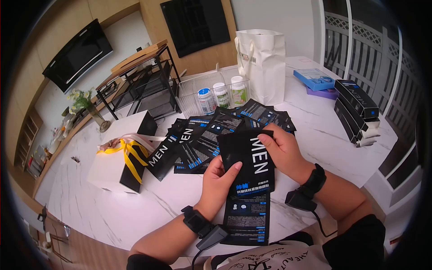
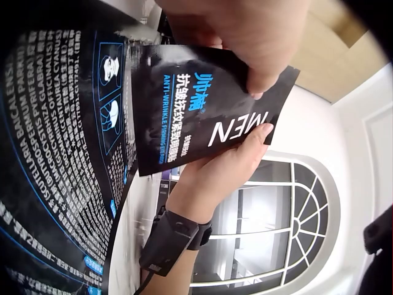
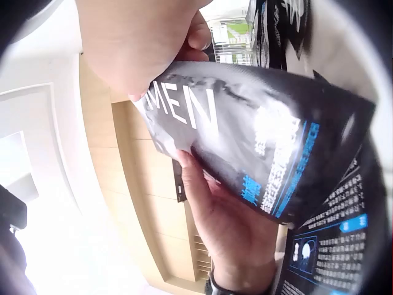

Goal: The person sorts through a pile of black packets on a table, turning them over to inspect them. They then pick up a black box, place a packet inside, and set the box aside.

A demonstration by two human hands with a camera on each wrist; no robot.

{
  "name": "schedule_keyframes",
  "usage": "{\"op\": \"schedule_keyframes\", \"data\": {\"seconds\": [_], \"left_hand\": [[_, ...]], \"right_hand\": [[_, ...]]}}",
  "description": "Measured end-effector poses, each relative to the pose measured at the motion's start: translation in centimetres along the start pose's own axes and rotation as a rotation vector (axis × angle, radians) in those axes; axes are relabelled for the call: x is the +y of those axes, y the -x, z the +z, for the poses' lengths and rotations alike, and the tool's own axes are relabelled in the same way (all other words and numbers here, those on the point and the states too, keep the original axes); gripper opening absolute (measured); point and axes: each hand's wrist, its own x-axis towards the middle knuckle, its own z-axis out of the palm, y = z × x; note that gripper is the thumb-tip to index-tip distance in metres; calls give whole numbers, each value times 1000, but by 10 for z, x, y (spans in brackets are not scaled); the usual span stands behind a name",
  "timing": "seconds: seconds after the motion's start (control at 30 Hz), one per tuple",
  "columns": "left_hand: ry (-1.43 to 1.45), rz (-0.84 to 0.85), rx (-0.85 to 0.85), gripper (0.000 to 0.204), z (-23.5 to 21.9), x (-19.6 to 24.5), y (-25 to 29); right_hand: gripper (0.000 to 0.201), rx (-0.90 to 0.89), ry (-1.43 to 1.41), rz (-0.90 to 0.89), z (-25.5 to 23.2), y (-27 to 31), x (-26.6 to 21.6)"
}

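Both hands hold one black sachet printed MEN, its lettered face up. The left hand pinches its left edge, thumb on the front; the right hand grips its upper right corner. In the left wrist view the sachet lies between the two thumbs; in the right wrist view its surface looks creased and shiny. Another black sachet, text side up, lies below it at the table's near edge. Beyond the hands, many overlapping black sachets are spread out.
A white and black box with ribbons stands left. Behind the pile are a clear bin with several bottles and a white paper bag. Blue and black boxes sit at the right. A black rack stands back left.
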Motion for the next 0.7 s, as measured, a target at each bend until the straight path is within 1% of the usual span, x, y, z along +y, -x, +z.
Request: {"op": "schedule_keyframes", "data": {"seconds": [0.07,0.1,0.13,0.2,0.23,0.27,0.33,0.37,0.47,0.5,0.57,0.6,0.67,0.7], "left_hand": [[-63,-32,-11,14,0,2,0],[-67,-45,14,15,-3,-1,0],[-67,-45,15,15,-4,-1,0],[-4,63,49,14,-3,0,-1],[-13,83,57,14,-3,0,-1],[-14,82,57,14,-4,0,0],[-73,81,6,18,-7,-1,1],[-73,80,5,18,-6,-1,2],[-125,102,-3,14,-2,1,3],[-73,82,18,14,-1,3,2],[-21,62,42,14,-1,3,1],[-19,59,29,14,-4,1,0],[-17,55,16,15,-5,0,0],[-26,51,3,15,-4,1,1]], "right_hand": [[16,-18,-140,39,-1,0,-2],[18,-37,-203,37,0,1,1],[18,-38,-204,37,4,2,1],[21,-102,-404,86,14,5,1],[25,-184,-152,-5,10,5,6],[25,-184,-153,-4,8,5,8],[27,-257,69,48,4,3,5],[27,-201,23,65,5,3,3],[27,-144,-22,48,7,3,3],[27,-144,-23,48,7,4,3],[26,-216,5,-65,5,7,5],[26,-218,5,-65,3,6,2],[26,-352,143,-274,-6,5,-8],[26,-384,163,-293,-9,4,-9]]}}
